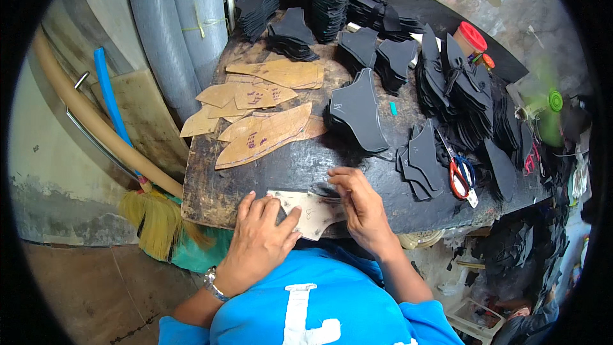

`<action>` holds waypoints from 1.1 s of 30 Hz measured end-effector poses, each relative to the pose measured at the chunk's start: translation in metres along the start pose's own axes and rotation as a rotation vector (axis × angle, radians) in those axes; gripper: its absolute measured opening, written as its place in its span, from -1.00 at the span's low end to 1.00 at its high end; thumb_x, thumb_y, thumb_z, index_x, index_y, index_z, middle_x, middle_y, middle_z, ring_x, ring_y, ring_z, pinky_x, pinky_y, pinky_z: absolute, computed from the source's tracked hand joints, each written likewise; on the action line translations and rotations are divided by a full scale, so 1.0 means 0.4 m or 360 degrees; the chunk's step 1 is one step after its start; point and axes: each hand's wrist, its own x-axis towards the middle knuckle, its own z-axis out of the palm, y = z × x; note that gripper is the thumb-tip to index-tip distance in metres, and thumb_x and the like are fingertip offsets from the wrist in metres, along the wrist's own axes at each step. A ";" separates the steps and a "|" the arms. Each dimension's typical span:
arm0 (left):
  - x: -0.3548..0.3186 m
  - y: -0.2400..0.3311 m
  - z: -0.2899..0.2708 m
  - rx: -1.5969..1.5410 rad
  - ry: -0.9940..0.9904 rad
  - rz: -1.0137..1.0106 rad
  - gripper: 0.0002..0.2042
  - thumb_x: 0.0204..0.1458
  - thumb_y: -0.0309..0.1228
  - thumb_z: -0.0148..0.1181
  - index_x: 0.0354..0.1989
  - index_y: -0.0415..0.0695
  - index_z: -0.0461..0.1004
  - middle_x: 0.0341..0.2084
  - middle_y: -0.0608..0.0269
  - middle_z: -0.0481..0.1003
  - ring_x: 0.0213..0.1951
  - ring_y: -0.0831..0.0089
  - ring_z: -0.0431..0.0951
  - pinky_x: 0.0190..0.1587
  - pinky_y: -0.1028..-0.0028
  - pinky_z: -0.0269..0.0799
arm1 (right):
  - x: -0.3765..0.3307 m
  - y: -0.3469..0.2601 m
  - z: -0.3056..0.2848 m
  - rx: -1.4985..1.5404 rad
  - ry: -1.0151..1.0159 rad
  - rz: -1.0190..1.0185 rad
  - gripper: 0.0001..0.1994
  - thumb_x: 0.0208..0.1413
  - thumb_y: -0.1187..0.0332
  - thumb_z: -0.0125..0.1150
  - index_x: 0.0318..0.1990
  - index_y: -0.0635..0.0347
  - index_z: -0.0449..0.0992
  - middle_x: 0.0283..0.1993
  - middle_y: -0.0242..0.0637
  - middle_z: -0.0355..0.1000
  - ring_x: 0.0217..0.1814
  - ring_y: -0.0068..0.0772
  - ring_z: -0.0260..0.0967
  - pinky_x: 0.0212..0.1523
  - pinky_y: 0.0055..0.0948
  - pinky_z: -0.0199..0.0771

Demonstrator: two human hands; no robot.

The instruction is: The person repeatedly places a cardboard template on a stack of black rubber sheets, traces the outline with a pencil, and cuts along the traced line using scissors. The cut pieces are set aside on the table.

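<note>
The left hand (pixel 260 239) lies flat, fingers spread, on a pale pattern piece (pixel 313 212) at the table (pixel 211 185) edge. The right hand (pixel 361 207) pinches its far edge, fingers narrow.

Left hand (pixel 258 243) presses flat on pale pattern piece (pixel 311 212) at worktable (pixel 211 185) edge; right hand (pixel 361 207) pinches its right side

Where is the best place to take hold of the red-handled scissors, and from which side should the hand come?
Probably by the red loop handles of the scissors, coming from above on the near side: they lie flat, loops toward the table's front edge, blades pointing away.
</note>
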 end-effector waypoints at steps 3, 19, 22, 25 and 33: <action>0.028 -0.030 -0.031 -0.0083 0.0024 0.0030 -0.65 0.10 -0.26 0.30 0.03 -0.13 0.58 -0.21 0.08 0.44 -0.07 0.12 0.47 0.25 0.01 0.23 | -0.046 -0.013 -0.031 -0.0403 -0.0129 0.0181 -0.63 0.15 0.50 0.26 0.13 0.30 0.44 0.10 0.04 0.35 0.11 0.09 0.35 0.14 -0.16 0.42; 0.469 -0.137 -0.072 -0.0531 0.0061 0.0419 -0.51 0.02 -0.40 0.37 0.18 -0.20 0.49 0.22 -0.08 0.43 0.28 0.04 0.40 0.31 0.26 0.32 | -0.163 0.075 -0.264 0.0611 0.0821 0.0505 -0.81 0.15 0.39 0.40 -0.20 0.16 0.48 -0.31 -0.52 0.41 -0.30 -0.72 0.33 -0.25 -0.64 0.35; 0.469 -0.136 -0.070 -0.0624 0.0076 0.0391 -0.54 0.01 -0.45 0.38 0.14 -0.19 0.52 0.14 -0.01 0.48 0.19 0.08 0.48 0.24 0.29 0.39 | -0.167 0.152 -0.305 0.0792 0.1311 0.0539 -0.81 0.20 0.44 0.34 -0.12 0.18 0.43 -0.25 -0.46 0.45 -0.33 -0.74 0.32 -0.29 -0.69 0.30; 0.450 -0.130 -0.067 -0.0611 0.0193 0.0397 -0.56 -0.03 -0.49 0.40 0.10 -0.17 0.56 0.07 0.07 0.51 0.13 0.16 0.52 0.20 0.29 0.42 | -0.160 0.215 -0.311 0.0365 0.1296 0.0553 -0.82 0.22 0.43 0.31 -0.11 0.23 0.46 -0.20 -0.41 0.46 -0.27 -0.64 0.35 -0.19 -0.63 0.35; 0.171 -0.094 -0.073 -0.0379 0.0527 0.0103 -0.66 -0.12 -0.45 0.47 -0.15 -0.24 0.55 -0.05 -0.05 0.43 -0.01 0.00 0.52 0.03 0.19 0.49 | -0.169 0.197 -0.312 -0.0139 0.1596 0.0590 -0.88 0.29 0.39 0.25 -0.10 0.19 0.54 -0.29 -0.56 0.35 -0.31 -0.69 0.23 -0.28 -0.63 0.27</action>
